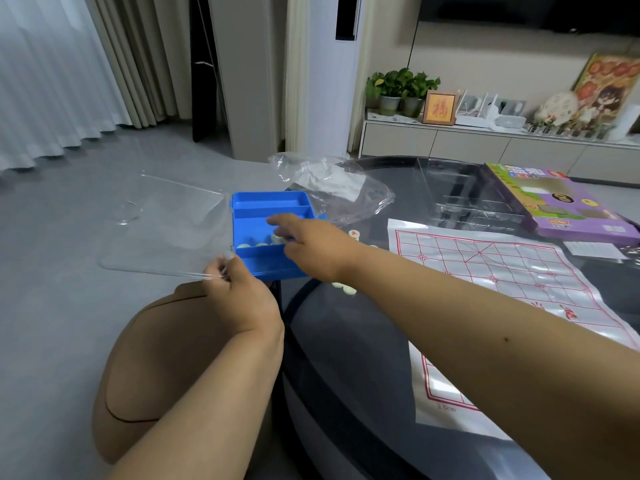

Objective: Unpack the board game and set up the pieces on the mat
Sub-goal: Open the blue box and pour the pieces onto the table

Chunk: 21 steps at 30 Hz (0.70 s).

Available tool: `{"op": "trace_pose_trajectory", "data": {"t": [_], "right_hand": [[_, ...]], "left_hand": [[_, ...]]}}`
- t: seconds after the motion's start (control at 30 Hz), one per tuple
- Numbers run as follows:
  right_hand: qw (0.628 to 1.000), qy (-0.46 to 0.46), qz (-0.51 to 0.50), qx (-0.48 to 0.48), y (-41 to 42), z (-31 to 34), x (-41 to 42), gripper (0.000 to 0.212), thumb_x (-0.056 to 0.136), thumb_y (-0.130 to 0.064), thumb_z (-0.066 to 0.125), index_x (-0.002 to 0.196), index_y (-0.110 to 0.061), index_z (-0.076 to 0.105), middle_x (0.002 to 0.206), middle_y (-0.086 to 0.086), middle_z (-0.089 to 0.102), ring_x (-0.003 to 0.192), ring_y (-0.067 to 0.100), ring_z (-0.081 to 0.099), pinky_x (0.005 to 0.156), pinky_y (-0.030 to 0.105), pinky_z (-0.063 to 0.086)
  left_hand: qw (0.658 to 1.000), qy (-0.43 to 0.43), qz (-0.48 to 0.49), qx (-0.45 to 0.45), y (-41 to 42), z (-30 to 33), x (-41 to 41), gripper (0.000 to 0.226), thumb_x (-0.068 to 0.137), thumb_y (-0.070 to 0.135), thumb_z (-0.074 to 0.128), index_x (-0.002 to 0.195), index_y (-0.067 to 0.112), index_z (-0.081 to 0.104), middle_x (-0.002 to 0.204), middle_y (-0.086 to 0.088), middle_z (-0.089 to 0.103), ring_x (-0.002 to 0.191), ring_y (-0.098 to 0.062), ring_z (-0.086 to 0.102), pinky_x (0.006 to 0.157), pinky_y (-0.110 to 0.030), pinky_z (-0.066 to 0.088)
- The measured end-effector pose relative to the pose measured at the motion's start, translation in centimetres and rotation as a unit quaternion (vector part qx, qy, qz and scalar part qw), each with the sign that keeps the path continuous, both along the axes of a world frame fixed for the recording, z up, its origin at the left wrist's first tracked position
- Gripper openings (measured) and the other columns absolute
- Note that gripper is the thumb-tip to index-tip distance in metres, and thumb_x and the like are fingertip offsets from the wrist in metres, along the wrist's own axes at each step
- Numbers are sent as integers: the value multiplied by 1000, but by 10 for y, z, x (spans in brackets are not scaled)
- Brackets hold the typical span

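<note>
My left hand (239, 296) is low and close to my body, fingers curled and pinched at the thumb, knuckles up. My right arm stretches across in front of it, the right hand (308, 244) palm down, fingers reaching forward and slightly bent.

Tray (266, 206) on table (346, 358) edge, left of mat (485, 271); box (561, 202) behind mat; pieces (259, 242) in tray.
</note>
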State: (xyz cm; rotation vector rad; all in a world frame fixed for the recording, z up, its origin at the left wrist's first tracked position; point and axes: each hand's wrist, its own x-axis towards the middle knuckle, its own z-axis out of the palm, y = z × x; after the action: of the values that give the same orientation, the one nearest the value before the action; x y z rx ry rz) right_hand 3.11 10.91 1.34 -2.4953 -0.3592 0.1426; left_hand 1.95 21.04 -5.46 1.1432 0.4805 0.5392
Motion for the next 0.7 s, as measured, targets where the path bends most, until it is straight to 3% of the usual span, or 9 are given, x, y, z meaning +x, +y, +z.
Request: {"op": "trace_pose_trajectory", "data": {"t": [0.1,0.23,0.33,0.43,0.53,0.7], "right_hand": [[995,-24,-60,72,0,3,9,48,92,-11,40,140,-15,37,138,6,46,124,22,46,103,34,38],[991,-56,-83,-89,13,-4,23,42,93,-25,43,131,-6,44,132,12,44,123,30,39,100,37,35],[982,-101,-30,-157,41,-14,28,35,95,-23,36,122,-6,51,122,12,46,116,30,39,100,38,33],[986,-98,-20,-132,57,-23,38,28,93,-28,35,111,-15,52,113,8,49,107,28,40,97,42,36],[987,-57,-8,-151,59,-22,47,26,95,-31,32,105,-16,51,117,8,52,110,30,43,95,41,36],[986,-34,8,-161,59,-17,47,34,98,-36,35,115,-13,53,122,12,43,112,29,45,88,37,34]], "left_hand": [[1000,-7,1,2,0,0,1,11,85,37,46,84,28,51,79,2,57,77,-21,55,83,-58,51],[999,-18,-26,11,1,-4,4,22,79,44,48,81,23,54,78,0,60,75,-22,57,82,-55,53],[1000,-22,-23,2,2,-2,3,19,92,28,49,89,11,57,73,0,58,67,-16,54,69,-38,52],[1000,-16,0,-25,3,0,4,17,97,15,46,99,3,57,75,-1,60,63,-9,55,61,-23,47],[1000,4,10,5,5,-2,5,16,95,14,46,96,4,58,73,3,58,64,-6,51,65,-25,43],[1000,1,7,-9,5,-5,7,17,83,25,50,81,10,56,69,2,57,63,-11,51,69,-35,47]]}}
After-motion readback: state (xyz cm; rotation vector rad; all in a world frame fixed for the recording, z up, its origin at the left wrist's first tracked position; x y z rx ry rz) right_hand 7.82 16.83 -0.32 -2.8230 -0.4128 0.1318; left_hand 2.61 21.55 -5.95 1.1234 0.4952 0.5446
